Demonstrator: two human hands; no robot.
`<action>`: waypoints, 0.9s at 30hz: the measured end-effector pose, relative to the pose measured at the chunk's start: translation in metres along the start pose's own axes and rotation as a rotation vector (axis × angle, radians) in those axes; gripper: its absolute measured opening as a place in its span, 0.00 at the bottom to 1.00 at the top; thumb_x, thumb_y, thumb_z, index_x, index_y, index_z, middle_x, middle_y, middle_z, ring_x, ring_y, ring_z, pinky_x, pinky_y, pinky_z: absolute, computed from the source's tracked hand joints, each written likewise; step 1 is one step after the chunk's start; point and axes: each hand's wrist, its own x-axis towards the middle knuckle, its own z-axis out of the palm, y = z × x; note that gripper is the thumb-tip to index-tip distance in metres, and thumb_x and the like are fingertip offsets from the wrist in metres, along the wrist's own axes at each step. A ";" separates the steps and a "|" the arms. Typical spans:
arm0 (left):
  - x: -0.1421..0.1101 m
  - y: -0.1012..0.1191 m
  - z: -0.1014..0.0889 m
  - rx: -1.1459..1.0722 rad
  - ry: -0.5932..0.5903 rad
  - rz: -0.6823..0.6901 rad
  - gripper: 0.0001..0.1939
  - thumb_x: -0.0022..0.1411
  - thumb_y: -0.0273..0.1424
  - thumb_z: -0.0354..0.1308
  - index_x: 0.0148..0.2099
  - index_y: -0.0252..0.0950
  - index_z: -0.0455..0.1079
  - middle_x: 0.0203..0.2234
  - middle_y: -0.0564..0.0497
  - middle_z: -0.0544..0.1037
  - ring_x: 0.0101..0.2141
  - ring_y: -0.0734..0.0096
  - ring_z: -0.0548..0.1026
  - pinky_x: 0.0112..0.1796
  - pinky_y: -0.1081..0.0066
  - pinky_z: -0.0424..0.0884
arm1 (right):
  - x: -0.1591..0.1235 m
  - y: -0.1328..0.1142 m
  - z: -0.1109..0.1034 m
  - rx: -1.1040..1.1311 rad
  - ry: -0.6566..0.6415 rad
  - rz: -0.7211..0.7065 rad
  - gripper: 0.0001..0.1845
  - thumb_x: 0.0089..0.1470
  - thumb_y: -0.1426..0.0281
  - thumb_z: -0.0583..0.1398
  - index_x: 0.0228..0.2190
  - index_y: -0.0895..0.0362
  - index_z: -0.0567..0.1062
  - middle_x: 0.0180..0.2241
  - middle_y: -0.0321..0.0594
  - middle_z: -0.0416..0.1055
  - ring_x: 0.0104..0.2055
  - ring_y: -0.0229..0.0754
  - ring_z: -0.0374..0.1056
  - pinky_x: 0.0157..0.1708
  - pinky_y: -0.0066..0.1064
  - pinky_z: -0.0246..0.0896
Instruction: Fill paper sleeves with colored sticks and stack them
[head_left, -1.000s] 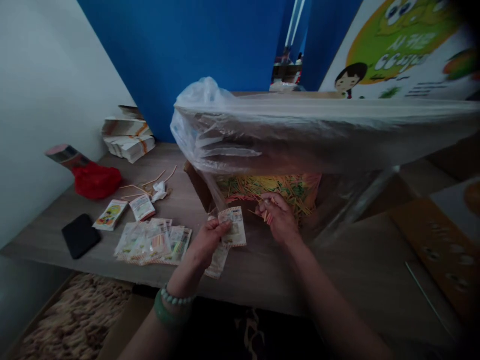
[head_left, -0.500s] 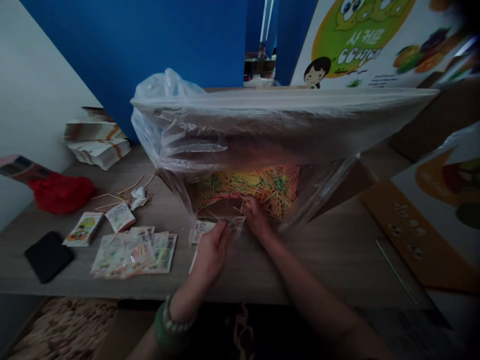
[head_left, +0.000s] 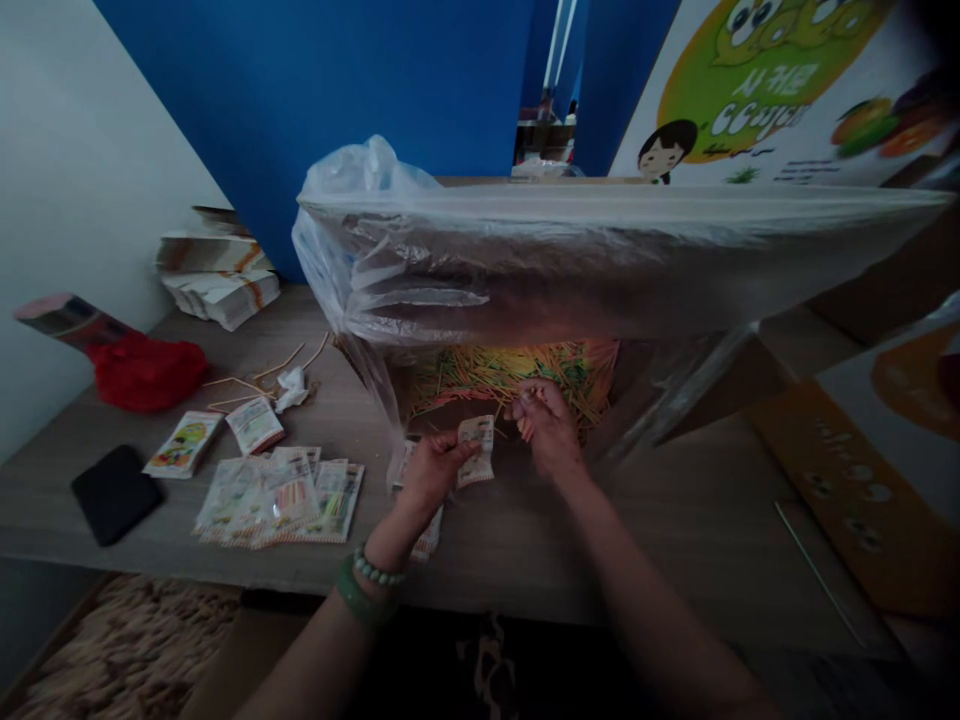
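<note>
My left hand [head_left: 431, 470] pinches a small printed packet [head_left: 477, 450] by its left edge, in front of the box opening. To the right, my right hand [head_left: 551, 425] is closed, its fingers curled at the near edge of the stick pile. What it holds, if anything, is too dim to make out. Thin coloured sticks [head_left: 465, 372] in green, yellow and red fill the back of a box lined with a clear plastic bag [head_left: 420, 285]. More printed packets [head_left: 427, 538] lie partly under my left hand and wrist.
Filled clear-front packets [head_left: 262, 500] lie in a heap at left. Nearby are packet stacks [head_left: 184, 445], a crumpled tissue [head_left: 291, 388], a dark flat pad [head_left: 116, 495] and a red bag [head_left: 150, 372]. A printed carton [head_left: 847, 480] stands right; a thin rod [head_left: 817, 570] lies before it.
My right hand has drawn away from the packet, up and to the right over the sticks. My left hand now shows the packet more upright. The whole view has shifted slightly.
</note>
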 end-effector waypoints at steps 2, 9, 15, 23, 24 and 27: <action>0.000 -0.001 -0.001 0.045 -0.020 0.019 0.16 0.47 0.44 0.68 0.26 0.35 0.76 0.21 0.53 0.76 0.25 0.72 0.68 0.30 0.71 0.65 | 0.000 -0.012 0.006 0.091 -0.023 0.002 0.08 0.57 0.61 0.61 0.35 0.51 0.70 0.22 0.28 0.63 0.28 0.37 0.65 0.33 0.31 0.62; 0.001 -0.004 -0.002 0.188 0.007 0.051 0.17 0.47 0.41 0.67 0.21 0.35 0.68 0.16 0.57 0.65 0.22 0.77 0.60 0.24 0.74 0.55 | 0.000 -0.047 0.035 0.214 -0.044 -0.100 0.11 0.60 0.60 0.59 0.31 0.52 0.65 0.22 0.27 0.66 0.27 0.36 0.68 0.37 0.35 0.67; 0.000 0.003 0.004 0.083 -0.054 0.009 0.15 0.42 0.40 0.68 0.22 0.35 0.69 0.17 0.58 0.66 0.21 0.79 0.59 0.25 0.75 0.56 | -0.001 -0.047 0.051 0.190 -0.059 -0.206 0.09 0.64 0.61 0.55 0.34 0.51 0.63 0.24 0.28 0.72 0.32 0.38 0.74 0.38 0.37 0.70; -0.003 0.002 0.007 -0.050 -0.113 -0.042 0.14 0.42 0.40 0.71 0.27 0.34 0.76 0.19 0.55 0.72 0.22 0.78 0.64 0.27 0.73 0.62 | -0.013 -0.035 0.056 0.093 -0.064 -0.257 0.07 0.65 0.63 0.55 0.34 0.51 0.63 0.26 0.30 0.75 0.36 0.41 0.76 0.44 0.41 0.70; -0.003 0.002 0.007 -0.075 -0.116 -0.048 0.15 0.42 0.40 0.71 0.27 0.34 0.77 0.20 0.55 0.73 0.22 0.77 0.65 0.28 0.73 0.62 | -0.015 -0.034 0.055 0.087 -0.061 -0.254 0.07 0.64 0.63 0.55 0.34 0.51 0.63 0.26 0.30 0.75 0.36 0.41 0.76 0.45 0.41 0.70; -0.004 0.000 0.007 -0.130 -0.107 -0.049 0.16 0.42 0.40 0.72 0.29 0.34 0.77 0.21 0.55 0.73 0.23 0.76 0.66 0.28 0.72 0.63 | -0.020 -0.035 0.051 0.036 -0.061 -0.228 0.08 0.64 0.64 0.55 0.32 0.51 0.64 0.25 0.31 0.75 0.38 0.42 0.76 0.47 0.42 0.68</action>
